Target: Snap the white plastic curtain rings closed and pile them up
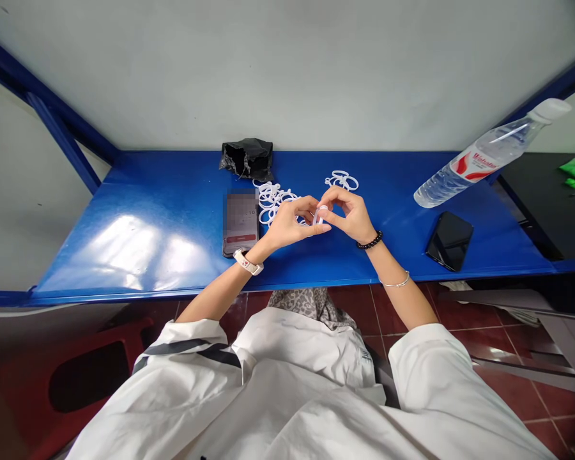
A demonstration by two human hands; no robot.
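My left hand point(292, 222) and my right hand point(349, 214) meet above the middle of the blue table point(148, 217). Both pinch one small white ring-like part point(321, 214) between their fingertips. A heap of white rings point(273, 199) lies on the table just behind my left hand. A smaller cluster of white rings point(342, 181) lies behind my right hand. My left wrist wears a white band, my right wrist a dark bead bracelet and a thin bangle.
A phone with a lit screen point(240, 222) lies left of my hands. A dark phone point(449, 240) lies to the right. A clear water bottle point(489, 155) lies at the far right. A crumpled black bag point(247, 158) sits against the back wall.
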